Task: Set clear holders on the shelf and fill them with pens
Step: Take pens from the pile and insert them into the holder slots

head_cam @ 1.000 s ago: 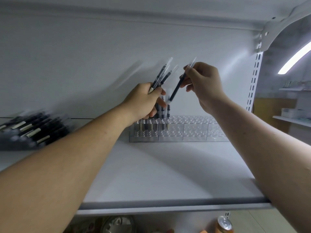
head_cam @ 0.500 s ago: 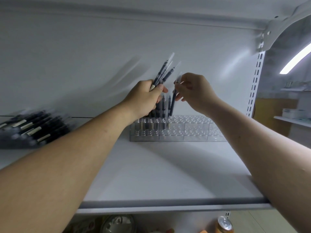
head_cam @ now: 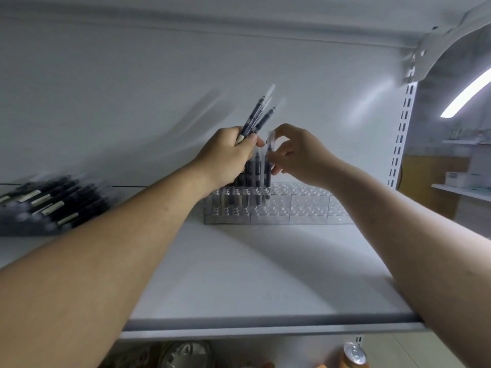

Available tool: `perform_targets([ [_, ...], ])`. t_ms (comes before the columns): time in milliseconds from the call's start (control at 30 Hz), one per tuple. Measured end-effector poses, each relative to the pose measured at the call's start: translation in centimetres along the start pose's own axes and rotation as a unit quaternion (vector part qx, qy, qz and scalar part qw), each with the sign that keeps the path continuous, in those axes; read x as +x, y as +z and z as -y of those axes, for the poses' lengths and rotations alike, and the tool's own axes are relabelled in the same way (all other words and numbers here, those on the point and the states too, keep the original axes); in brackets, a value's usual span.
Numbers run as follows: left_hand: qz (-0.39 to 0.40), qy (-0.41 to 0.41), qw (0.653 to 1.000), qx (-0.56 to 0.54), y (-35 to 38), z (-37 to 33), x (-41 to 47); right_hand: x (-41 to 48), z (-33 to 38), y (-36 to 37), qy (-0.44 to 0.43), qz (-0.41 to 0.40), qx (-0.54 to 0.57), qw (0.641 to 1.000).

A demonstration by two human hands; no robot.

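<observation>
A row of clear holders [head_cam: 292,208] stands at the back of the white shelf [head_cam: 252,274]. Several dark pens stand upright in the holders' left end. My left hand [head_cam: 228,158] grips a bunch of dark pens [head_cam: 259,115] with clear caps, slanting up to the right above the holders. My right hand [head_cam: 300,152] pinches the clear top of one pen [head_cam: 269,166], which stands upright with its lower end in a slot just right of the other standing pens.
A blurred stack of dark pens [head_cam: 50,205] lies on the shelf at the left. A slotted upright [head_cam: 401,136] bounds the shelf on the right. Below the shelf's front edge sit a can [head_cam: 354,354] and a round lid [head_cam: 186,354].
My right hand has come down and left with its single pen, from tilted in the air to upright in the holder. My left hand has kept its bunch almost still.
</observation>
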State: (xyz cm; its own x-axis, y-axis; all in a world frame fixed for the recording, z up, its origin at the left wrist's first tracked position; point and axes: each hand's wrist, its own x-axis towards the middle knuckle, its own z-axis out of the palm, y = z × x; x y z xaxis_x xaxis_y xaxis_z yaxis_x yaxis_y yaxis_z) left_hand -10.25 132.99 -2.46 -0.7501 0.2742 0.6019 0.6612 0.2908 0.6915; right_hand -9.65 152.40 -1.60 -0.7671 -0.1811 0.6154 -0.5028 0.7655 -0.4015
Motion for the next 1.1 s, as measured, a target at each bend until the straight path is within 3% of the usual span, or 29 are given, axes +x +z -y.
perform_targets([
  [233,0.011,-0.002,1.000,-0.012,0.0,-0.1,-0.1,-0.2,-0.1,0.0,0.009,0.048,-0.024,0.998],
  [367,0.014,-0.012,0.999,-0.033,0.0,-0.2,-0.2,0.3,-0.6,-0.6,0.008,-0.023,-0.019,1.000],
  [500,0.025,-0.026,0.998,-0.045,0.1,-0.2,-0.1,0.8,-0.3,-1.2,-0.017,-0.131,0.118,0.984],
  [600,0.032,-0.032,0.998,-0.050,0.2,-0.2,-0.2,0.7,0.4,-1.2,-0.015,-0.122,0.234,0.964],
  [900,0.059,-0.035,0.995,-0.068,0.2,-0.2,-0.2,0.7,0.6,-1.1,0.029,-0.092,0.326,0.941],
  [1100,0.045,-0.040,0.995,-0.081,0.3,-0.3,-0.3,0.9,1.0,-1.5,0.051,-0.153,0.395,0.905],
])
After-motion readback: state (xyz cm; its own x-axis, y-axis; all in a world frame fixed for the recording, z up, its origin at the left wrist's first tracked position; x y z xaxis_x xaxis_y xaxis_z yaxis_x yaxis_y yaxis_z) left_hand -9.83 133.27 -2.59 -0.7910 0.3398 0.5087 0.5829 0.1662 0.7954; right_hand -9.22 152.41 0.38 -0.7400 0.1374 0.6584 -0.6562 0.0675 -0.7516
